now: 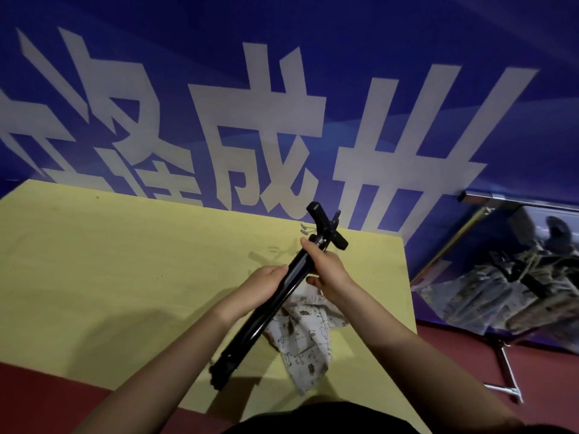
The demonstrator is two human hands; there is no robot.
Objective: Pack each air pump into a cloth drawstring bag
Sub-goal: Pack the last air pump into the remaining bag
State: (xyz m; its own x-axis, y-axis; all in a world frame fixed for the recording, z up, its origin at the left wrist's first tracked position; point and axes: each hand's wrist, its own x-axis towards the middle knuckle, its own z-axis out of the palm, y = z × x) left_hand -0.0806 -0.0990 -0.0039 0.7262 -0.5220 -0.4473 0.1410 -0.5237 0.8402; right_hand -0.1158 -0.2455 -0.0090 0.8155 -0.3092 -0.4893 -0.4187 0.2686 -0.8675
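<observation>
While both hands work above the yellow desk (109,277), a black air pump (266,305) is held on a slant over it.

Left hand (263,286) wraps the pump's barrel at mid-length, fingers curled around it; right hand (326,270) clamps the barrel higher up, just below the T-handle, which points toward the far edge of the desk. Printed cloth drawstring bag (307,336) hangs beneath the pump, crumpled, its lower end on the desk near the right edge. Past the desk's far edge rises a blue banner (313,89) with big white characters.

Black pump (275,296); bag (305,336) seemingly bear-printed.
</observation>
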